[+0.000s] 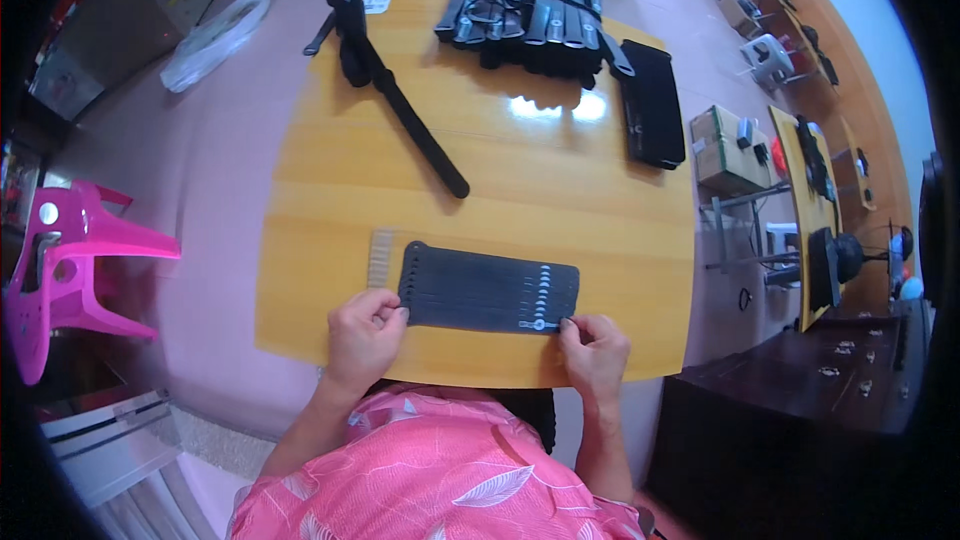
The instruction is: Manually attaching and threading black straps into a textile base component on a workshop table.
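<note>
Several flat black straps (480,285) lie side by side, overlapping in an even row near the table's front edge. Their left ends are rounded, and pale marks line up near the right ends. My left hand (362,338) pinches the left end of the nearest strap (465,324) between thumb and fingers. At the other end of that same strap, my right hand (598,355) has thumb and fingertips closed on the corner, beside a white printed mark. The strap lies straight and level along the near side of the row.
A brown striped strip (380,258) is on the wooden table (340,180), left of the row. Farther back are a long black band (420,135), bundled black straps (520,20) and a black stack (652,105). A pink stool (90,255) stands left; a cardboard box (728,152) right.
</note>
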The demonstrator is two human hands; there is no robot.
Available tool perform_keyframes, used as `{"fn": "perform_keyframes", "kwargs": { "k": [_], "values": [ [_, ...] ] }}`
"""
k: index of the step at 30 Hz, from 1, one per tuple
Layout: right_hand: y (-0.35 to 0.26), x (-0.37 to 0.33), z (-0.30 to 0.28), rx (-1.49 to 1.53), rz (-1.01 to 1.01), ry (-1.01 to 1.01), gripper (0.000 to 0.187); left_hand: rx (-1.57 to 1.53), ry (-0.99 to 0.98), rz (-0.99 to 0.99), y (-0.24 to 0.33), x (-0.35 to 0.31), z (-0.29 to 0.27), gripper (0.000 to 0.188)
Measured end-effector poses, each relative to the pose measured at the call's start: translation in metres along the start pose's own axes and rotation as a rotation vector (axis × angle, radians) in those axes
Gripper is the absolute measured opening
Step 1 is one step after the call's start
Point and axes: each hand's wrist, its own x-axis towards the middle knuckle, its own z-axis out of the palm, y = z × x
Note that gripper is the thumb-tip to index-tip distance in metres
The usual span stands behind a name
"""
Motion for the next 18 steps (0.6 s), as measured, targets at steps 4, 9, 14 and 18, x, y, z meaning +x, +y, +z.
{"fn": "perform_keyframes", "kwargs": {
  "k": [4,9,14,18],
  "values": [
    [-0.0017,-0.0010,-0.0019,-0.012,0.016,0.007,0.009,-0.003,-0.020,-0.013,0.0012,-0.0003,-0.0003,0.008],
    [-0.0062,-0.0014,-0.0022,-0.022,0.015,0.005,0.010,-0.015,-0.010,-0.010,0.0007,-0.0012,-0.0015,0.008],
    [-0.0017,-0.0039,0.0012,-0.037,0.025,0.014,0.011,0.029,-0.011,0.009,0.0019,-0.0032,-0.0026,0.010],
    [0.0025,-0.0045,0.0013,-0.147,-0.026,0.017,0.010,0.091,0.047,0.139,-0.0016,-0.0055,-0.0011,0.012]
  ]
}}
